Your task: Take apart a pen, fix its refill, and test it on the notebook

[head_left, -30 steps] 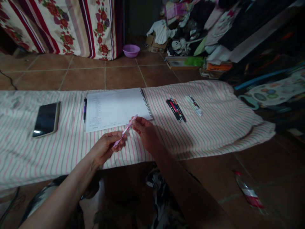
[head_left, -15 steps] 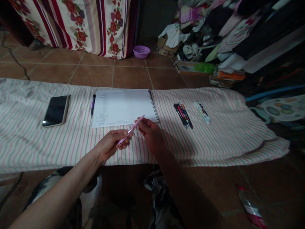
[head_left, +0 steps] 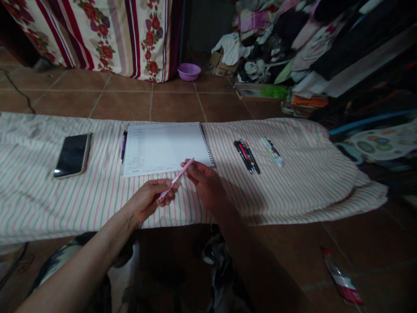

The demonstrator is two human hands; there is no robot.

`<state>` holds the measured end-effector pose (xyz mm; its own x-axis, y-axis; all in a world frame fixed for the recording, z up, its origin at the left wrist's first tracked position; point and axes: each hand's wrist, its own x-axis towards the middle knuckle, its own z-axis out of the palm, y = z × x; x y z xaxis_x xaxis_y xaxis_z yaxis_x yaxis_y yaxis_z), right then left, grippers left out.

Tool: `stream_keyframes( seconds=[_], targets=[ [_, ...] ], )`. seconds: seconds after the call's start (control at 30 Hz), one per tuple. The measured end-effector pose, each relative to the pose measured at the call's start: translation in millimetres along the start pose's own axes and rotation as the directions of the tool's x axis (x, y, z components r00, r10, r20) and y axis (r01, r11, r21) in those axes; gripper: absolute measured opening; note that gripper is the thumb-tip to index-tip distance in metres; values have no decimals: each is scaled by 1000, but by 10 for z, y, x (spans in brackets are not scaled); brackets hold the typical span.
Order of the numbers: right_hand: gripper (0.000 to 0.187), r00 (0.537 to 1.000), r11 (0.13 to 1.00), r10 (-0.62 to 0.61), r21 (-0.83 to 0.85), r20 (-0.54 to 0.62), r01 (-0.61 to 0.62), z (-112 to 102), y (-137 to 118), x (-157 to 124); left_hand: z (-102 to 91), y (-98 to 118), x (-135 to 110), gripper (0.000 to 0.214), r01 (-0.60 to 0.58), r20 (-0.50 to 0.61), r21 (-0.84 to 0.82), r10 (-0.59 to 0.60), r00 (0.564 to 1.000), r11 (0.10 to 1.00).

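A pink pen slants between my two hands above the near edge of a striped cloth. My left hand is closed round its lower end, thumb on top. The fingertips of my right hand pinch the pen near its upper end. Just beyond, a spiral notebook lies open at a pale page, its coil on the right side. A purple and black pen rests along the notebook's left edge.
On the striped cloth lie a phone at left, several dark pens and some white pens at right. Beyond are a purple basin and piled clothes. A bottle lies on the floor at lower right.
The view has shifted slightly, so the things on the cloth appear a little further left. Both hands keep the same hold on the pink pen.
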<state>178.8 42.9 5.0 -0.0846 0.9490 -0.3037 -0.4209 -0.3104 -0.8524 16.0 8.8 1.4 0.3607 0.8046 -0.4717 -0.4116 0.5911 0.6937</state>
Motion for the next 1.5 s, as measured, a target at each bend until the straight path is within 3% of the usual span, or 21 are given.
stream_keyframes(
  seconds=[0.13, 0.37, 0.7, 0.97, 1.23, 1.5],
  targets=[
    [25, 1000, 999, -20, 28, -5, 20, -17, 6, 7, -5, -3, 0, 22, 4, -3, 9, -4, 1000, 1000],
    [19, 988, 995, -100, -28, -114, 98, 29, 67, 52, 4, -1, -3, 23, 8, -9, 27, -8, 1000, 1000],
    [26, 1000, 999, -16, 28, 0, 16, 35, 24, 21, 50, 45, -34, 21, 17, -48, 9, -16, 999, 1000],
    [23, 990, 996, -68, -70, -123, 59, 67, 68, 61, 32, 43, -36, 24, 16, -57, 46, -13, 998, 999],
    [30, 999, 998, -22, 63, 46, 19, 65, 51, 47, 30, 65, -48, 23, 3, -53, 19, -2, 999, 1000],
    [24, 995, 999, -46, -22, -86, 44, 66, 74, 82, 18, 40, -50, 22, -4, -73, 32, 6, 997, 999]
  ],
)
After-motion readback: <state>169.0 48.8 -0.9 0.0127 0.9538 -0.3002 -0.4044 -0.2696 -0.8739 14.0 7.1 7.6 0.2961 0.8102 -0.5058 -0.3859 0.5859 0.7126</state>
